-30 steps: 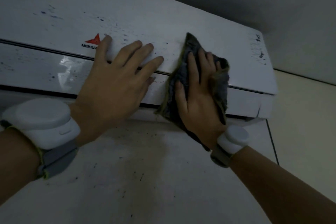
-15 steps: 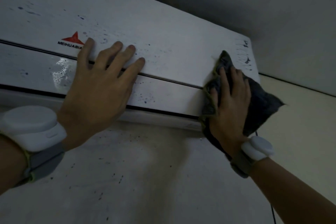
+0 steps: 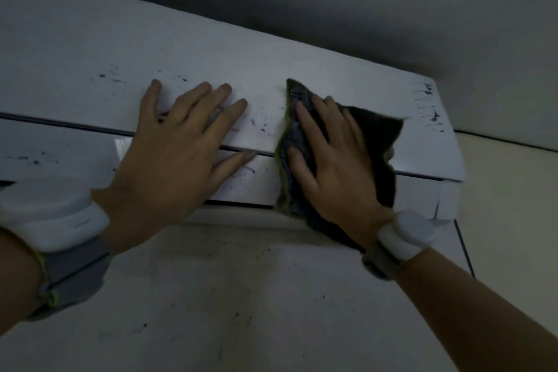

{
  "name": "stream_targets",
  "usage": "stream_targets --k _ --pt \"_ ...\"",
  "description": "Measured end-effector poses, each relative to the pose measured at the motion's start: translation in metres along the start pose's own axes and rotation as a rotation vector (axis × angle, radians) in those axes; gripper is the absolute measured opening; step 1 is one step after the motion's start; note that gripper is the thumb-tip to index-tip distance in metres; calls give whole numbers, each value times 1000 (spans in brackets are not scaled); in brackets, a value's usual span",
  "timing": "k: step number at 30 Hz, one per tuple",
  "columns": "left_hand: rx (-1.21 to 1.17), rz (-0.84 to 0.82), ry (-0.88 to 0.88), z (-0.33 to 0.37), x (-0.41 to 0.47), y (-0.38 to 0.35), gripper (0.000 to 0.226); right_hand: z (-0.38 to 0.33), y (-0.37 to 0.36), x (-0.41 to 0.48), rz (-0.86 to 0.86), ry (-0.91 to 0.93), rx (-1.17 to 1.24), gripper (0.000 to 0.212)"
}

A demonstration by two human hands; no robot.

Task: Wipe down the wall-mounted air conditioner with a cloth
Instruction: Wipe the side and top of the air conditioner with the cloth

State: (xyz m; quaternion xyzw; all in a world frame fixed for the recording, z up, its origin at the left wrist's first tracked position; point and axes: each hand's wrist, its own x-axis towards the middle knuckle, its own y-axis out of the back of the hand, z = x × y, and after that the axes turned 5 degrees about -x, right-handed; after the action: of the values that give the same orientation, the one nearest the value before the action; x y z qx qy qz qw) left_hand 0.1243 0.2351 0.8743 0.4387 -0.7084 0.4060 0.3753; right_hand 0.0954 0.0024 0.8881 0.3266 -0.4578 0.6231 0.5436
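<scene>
Air conditioner (image 3: 211, 48) mounted high on wall (image 3: 211, 296), white casing speckled dark. Dark cloth (image 3: 374, 142) lies flat on its right front panel, pinned under right hand (image 3: 329, 160), fingers spread. Left hand (image 3: 169, 160) flat, splayed, empty, just beside cloth.

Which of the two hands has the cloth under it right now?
The right hand: it presses the dark cloth flat against the air conditioner front. The left hand lies bare on the panel beside it, fingers spread, nothing under it.
</scene>
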Motion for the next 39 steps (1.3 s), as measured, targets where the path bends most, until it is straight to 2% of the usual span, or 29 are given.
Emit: stream_targets --k 5,11,14,21,28,32,39 --pt "0 -73 -9 -3 0 -2 68 17 3 76 -198 -143 48 60" --pt "10 -61 -23 -9 0 -7 66 27 -14 146 -259 -227 -24 64" --pt "5 -43 -26 -8 -1 -9 65 23 -14 140 -225 -210 -31 65" --pt "8 0 -40 -8 -4 -13 62 -3 4 57 -184 -22 13 64" --pt "7 -29 -50 -10 -3 -9 62 -25 9 -13 -172 10 61 59" --pt "25 -45 -75 -14 -1 -7 63 -20 10 18 -184 -35 62 56" --pt "16 -22 -85 -15 -3 -8 61 -1 -11 123 -252 -158 5 60"
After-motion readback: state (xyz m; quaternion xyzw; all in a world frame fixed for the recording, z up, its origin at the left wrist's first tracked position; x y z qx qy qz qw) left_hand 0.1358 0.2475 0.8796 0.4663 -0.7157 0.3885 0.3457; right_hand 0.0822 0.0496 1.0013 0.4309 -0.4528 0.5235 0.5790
